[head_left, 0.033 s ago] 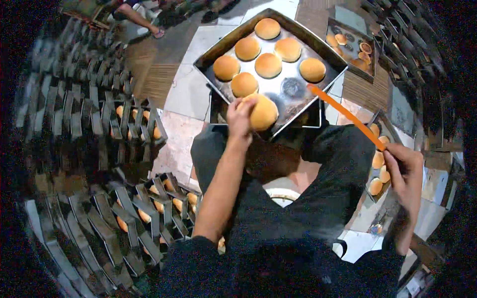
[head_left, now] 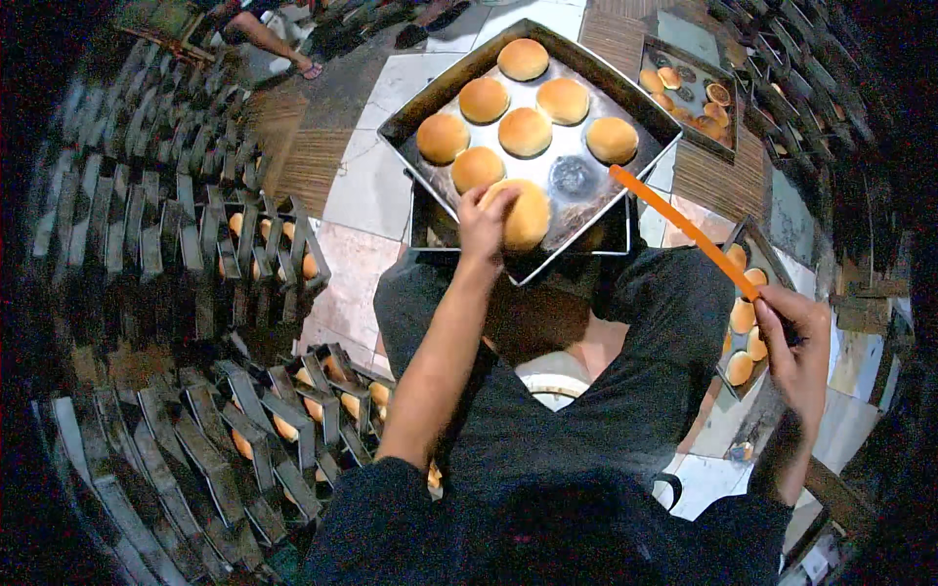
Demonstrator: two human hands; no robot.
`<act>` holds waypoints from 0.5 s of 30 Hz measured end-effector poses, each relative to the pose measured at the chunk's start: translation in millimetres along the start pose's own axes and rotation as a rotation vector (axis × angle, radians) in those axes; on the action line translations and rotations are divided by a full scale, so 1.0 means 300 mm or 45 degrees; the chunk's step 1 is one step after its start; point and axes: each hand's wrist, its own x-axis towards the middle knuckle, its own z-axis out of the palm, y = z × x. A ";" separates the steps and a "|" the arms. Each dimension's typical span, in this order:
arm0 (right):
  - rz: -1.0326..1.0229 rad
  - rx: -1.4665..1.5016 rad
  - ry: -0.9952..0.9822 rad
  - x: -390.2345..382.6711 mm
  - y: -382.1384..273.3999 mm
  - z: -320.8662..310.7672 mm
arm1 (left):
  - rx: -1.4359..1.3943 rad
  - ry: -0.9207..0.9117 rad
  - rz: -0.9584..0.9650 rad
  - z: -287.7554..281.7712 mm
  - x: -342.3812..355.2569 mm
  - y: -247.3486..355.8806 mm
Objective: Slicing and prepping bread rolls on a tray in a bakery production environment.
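Note:
My left hand (head_left: pixel 481 230) is closed on a round golden bun (head_left: pixel 526 213), holding it at the near corner of a square metal baking tray (head_left: pixel 589 232). Whether the bun is clear of the tray surface is hard to tell. Several other browned buns (head_left: pixel 525 132) sit spaced out on the tray, and a dark round mark shows on the bare metal to the right. Between the thumb and fingers of my right hand (head_left: pixel 796 332) is a long, thin, flat orange strip (head_left: pixel 684 227). Its far tip reaches the tray's right rim.
Under the tray is a second metal tray (head_left: pixel 618 244), at my knees. Stacks of tilted trays (head_left: pixel 264 420) with buns line the left. More trays of buns lie on the floor at right (head_left: pixel 750 342) and far right (head_left: pixel 689 93). A person's leg (head_left: pixel 269 41) shows at the far left.
The bun in my left hand has tilted and shifted slightly, with the fingers moving a little right and down. My right hand and the orange strip have hardly moved.

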 end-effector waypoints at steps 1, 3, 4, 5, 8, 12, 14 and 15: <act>-0.022 -0.017 0.075 -0.009 0.028 -0.001 | 0.213 -0.020 0.095 0.055 0.080 -0.052; 0.007 0.005 0.088 0.004 0.081 -0.006 | 0.555 -0.151 0.196 0.112 0.163 -0.049; 0.011 0.020 0.092 0.007 0.103 -0.007 | 0.677 -0.117 0.258 0.118 0.181 -0.055; -0.004 -0.007 0.158 0.002 0.136 -0.016 | 0.878 0.051 0.451 0.131 0.198 -0.044; 0.103 0.039 0.246 -0.015 0.239 -0.038 | 1.442 0.375 0.601 0.064 0.252 0.036; 0.028 -0.082 0.348 -0.002 0.308 -0.015 | 1.704 0.176 0.177 0.032 0.313 0.053; -0.107 -0.048 0.229 0.028 0.273 0.006 | 1.730 -0.005 0.025 0.025 0.321 0.069; 0.001 0.097 0.142 0.035 0.251 0.005 | 1.665 0.006 0.009 0.012 0.327 0.071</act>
